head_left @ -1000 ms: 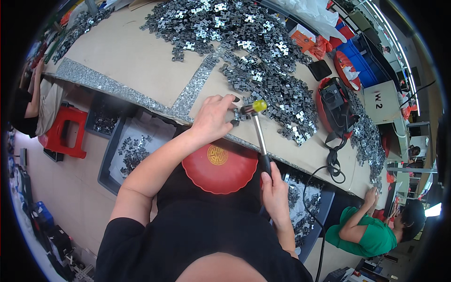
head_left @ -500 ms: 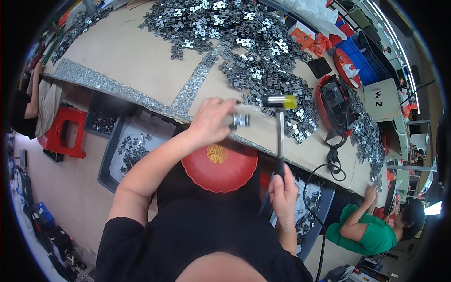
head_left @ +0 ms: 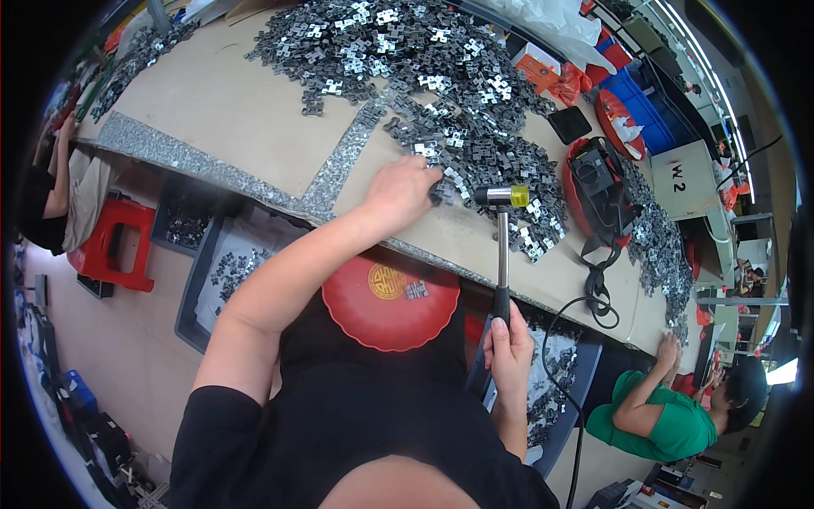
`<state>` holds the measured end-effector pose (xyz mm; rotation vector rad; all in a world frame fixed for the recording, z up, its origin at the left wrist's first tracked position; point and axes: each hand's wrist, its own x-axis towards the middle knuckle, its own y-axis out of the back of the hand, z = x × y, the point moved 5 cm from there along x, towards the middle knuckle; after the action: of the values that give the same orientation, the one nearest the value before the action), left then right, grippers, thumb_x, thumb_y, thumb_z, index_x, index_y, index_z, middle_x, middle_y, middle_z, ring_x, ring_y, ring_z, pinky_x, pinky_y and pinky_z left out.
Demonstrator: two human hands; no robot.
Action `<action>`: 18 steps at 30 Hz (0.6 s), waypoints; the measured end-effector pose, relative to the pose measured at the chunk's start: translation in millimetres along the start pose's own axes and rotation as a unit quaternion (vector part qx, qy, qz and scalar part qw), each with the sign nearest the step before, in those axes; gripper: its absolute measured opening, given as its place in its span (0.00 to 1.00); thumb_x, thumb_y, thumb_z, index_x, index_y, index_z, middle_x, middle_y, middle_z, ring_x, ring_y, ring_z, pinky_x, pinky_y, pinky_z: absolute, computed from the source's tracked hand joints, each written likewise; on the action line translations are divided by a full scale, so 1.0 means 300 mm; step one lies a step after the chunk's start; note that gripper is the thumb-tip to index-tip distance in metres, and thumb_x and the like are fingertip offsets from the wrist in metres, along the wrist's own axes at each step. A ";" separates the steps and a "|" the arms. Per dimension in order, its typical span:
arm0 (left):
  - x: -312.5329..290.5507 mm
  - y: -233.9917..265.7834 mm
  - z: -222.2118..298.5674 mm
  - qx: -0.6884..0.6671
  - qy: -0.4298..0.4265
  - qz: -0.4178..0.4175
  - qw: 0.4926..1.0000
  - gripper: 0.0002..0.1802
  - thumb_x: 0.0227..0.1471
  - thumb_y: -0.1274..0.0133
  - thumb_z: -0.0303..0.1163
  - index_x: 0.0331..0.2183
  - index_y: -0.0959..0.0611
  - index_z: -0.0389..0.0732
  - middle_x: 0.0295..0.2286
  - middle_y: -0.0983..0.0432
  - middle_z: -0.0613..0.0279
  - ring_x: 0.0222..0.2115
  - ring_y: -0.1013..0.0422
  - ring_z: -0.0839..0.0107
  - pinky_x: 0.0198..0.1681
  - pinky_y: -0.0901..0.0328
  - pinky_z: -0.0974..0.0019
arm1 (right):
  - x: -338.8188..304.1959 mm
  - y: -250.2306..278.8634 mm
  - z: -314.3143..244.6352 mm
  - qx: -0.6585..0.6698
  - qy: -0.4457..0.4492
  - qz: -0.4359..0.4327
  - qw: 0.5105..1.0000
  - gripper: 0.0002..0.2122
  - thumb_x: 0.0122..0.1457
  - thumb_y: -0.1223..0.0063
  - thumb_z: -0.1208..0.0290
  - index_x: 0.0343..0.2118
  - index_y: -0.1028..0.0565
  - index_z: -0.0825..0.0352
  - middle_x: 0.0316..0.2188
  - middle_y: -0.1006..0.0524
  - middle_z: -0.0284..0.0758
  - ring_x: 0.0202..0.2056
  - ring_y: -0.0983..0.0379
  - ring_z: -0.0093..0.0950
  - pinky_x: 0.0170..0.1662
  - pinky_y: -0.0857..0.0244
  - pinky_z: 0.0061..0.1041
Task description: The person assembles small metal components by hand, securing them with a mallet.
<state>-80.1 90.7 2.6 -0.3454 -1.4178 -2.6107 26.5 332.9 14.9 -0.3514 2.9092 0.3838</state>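
The metal pieces (head_left: 475, 110) are lying just beyond our left hand (head_left: 402, 195), its fingers bending, whether pinching one we cannot tell; our right hand (head_left: 510, 352) is clasping the hammer (head_left: 503, 254), which is pointing away from us

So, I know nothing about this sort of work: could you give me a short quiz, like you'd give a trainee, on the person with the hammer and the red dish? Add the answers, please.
1. True or false: nothing lies on the red dish.
2. Which colour is the end of the hammer's head farther from the left hand?
a) red
b) yellow
c) blue
3. Which hand holds the hammer, and by what part?

Key:
1. False; a small metal piece shows on it.
2. b
3. The right hand, by the black handle.
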 end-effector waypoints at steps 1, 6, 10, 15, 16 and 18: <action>-0.011 0.009 -0.013 0.000 -0.018 -0.020 1.000 0.18 0.34 0.51 0.23 0.35 0.23 0.38 0.29 0.31 0.55 0.36 0.34 0.57 0.38 0.38 0.59 | -0.004 0.007 0.005 -0.004 0.000 0.005 1.000 0.19 0.59 0.60 0.70 0.53 0.40 0.69 0.13 0.38 0.24 0.12 0.45 0.10 0.14 0.51 0.10; -0.036 0.101 -0.044 -0.027 -0.080 -0.011 0.996 0.17 0.37 0.56 0.20 0.34 0.22 0.40 0.28 0.31 0.55 0.35 0.34 0.56 0.38 0.38 0.59 | -0.010 0.008 0.009 0.002 -0.024 -0.003 1.000 0.19 0.59 0.61 0.70 0.53 0.40 0.69 0.13 0.38 0.24 0.12 0.45 0.10 0.14 0.51 0.10; -0.105 0.122 -0.016 -0.013 0.071 0.052 0.996 0.19 0.34 0.48 0.25 0.35 0.30 0.34 0.30 0.33 0.51 0.35 0.35 0.53 0.37 0.39 0.58 | -0.005 0.005 0.025 -0.038 -0.024 -0.002 0.999 0.19 0.59 0.59 0.69 0.52 0.40 0.69 0.13 0.37 0.24 0.13 0.44 0.11 0.14 0.49 0.10; -0.080 0.028 0.008 0.017 0.073 0.018 0.997 0.18 0.32 0.46 0.25 0.31 0.31 0.35 0.28 0.34 0.51 0.35 0.35 0.54 0.38 0.38 0.58 | -0.001 -0.009 0.027 -0.047 -0.014 -0.016 0.999 0.19 0.59 0.60 0.69 0.52 0.39 0.68 0.13 0.36 0.24 0.12 0.45 0.11 0.14 0.50 0.10; -0.075 0.035 0.015 0.016 0.072 0.018 0.997 0.18 0.32 0.46 0.25 0.31 0.31 0.35 0.28 0.34 0.51 0.35 0.35 0.54 0.38 0.38 0.58 | -0.001 -0.010 0.026 -0.056 -0.006 -0.016 0.998 0.19 0.59 0.59 0.69 0.52 0.39 0.68 0.13 0.36 0.24 0.12 0.45 0.11 0.14 0.51 0.10; -0.068 0.032 0.023 0.042 0.108 -0.075 0.990 0.18 0.32 0.46 0.25 0.31 0.30 0.34 0.29 0.34 0.51 0.35 0.34 0.54 0.37 0.37 0.59 | -0.002 -0.007 0.028 -0.063 0.002 -0.014 0.998 0.19 0.59 0.59 0.69 0.52 0.39 0.68 0.13 0.36 0.24 0.12 0.45 0.11 0.14 0.51 0.10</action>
<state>-57.2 91.6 8.3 0.0573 -1.5240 -2.5965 28.9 333.5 6.4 -0.4116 2.8866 0.5655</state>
